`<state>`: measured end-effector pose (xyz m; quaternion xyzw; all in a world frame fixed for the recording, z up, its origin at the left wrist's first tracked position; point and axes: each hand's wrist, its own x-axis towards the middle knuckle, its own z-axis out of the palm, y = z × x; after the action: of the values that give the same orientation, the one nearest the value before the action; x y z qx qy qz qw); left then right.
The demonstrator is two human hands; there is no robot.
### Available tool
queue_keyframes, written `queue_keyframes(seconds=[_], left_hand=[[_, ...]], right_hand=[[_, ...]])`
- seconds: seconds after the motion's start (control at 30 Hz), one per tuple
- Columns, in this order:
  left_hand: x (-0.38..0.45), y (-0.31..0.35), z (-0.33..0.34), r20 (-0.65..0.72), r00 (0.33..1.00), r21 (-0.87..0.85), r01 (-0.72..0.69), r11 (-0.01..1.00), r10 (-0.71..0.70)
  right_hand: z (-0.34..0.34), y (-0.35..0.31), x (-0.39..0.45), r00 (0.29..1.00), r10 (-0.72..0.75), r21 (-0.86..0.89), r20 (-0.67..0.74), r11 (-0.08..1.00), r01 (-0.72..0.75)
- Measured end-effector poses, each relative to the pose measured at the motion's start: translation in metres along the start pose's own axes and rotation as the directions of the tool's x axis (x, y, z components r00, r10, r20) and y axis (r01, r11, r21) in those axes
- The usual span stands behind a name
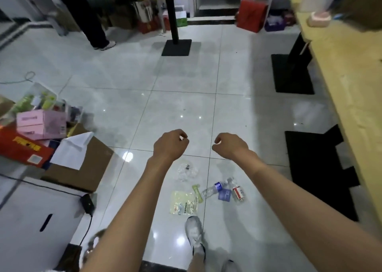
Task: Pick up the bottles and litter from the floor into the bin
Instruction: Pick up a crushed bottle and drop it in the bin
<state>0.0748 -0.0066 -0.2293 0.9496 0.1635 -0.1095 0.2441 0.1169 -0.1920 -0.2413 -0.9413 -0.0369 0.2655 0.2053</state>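
Observation:
Litter lies on the tiled floor just ahead of my grey shoe [193, 231]. There is a crumpled clear plastic wrapper [187, 171], a yellowish plastic bag [183, 202], a small green sachet [197, 192], a clear bottle with a blue label [213, 189], a blue packet [225, 194] and a clear bottle with a red and white label [238, 192]. My left hand [170, 145] and my right hand [229, 145] are stretched out in front, high above the litter, fingers curled loosely and holding nothing. No bin is clearly in view.
Cardboard boxes [82, 164] with pink and red cartons stand at the left, and a white cabinet [35, 216] with a black cable sits at lower left. Table pedestals [176, 46] [292, 73] stand ahead. A wooden counter [351, 106] runs along the right. Another person's leg [97, 32] is far left.

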Motion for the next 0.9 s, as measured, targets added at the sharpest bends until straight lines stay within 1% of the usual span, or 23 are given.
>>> queue_keyframes(seconds=[0.23,0.37,0.5,0.6,0.67,0.8,0.9], left_hand=[[0.086,-0.024,0.029,0.095,0.995,0.000,-0.025,1.000,0.025],[0.138,-0.055,0.050,0.105,0.994,0.009,-0.027,1.000,0.026],[0.187,-0.092,0.090,0.108,0.994,0.023,-0.015,1.000,0.012],[0.218,-0.120,0.136,0.135,0.991,0.038,-0.007,0.999,0.002],[0.240,-0.142,0.177,0.147,0.989,0.046,0.006,0.999,-0.013],[0.281,-0.188,0.278,0.166,0.984,0.015,0.067,0.998,-0.069],[0.307,-0.229,0.372,0.191,0.979,0.028,0.066,0.997,-0.070]], right_hand=[[0.023,0.013,0.075,0.995,0.095,0.102,0.004,0.990,-0.095],[0.046,0.010,0.126,0.992,0.126,0.120,0.024,0.984,-0.128],[0.080,0.014,0.173,0.987,0.155,0.152,0.041,0.975,-0.160],[0.119,0.030,0.210,0.981,0.163,0.130,0.108,0.976,-0.176],[0.154,0.047,0.238,0.978,0.166,0.109,0.128,0.977,-0.181],[0.241,0.100,0.292,0.973,0.174,0.094,0.152,0.977,-0.190],[0.320,0.155,0.331,0.966,0.161,0.039,0.203,0.984,-0.172]])
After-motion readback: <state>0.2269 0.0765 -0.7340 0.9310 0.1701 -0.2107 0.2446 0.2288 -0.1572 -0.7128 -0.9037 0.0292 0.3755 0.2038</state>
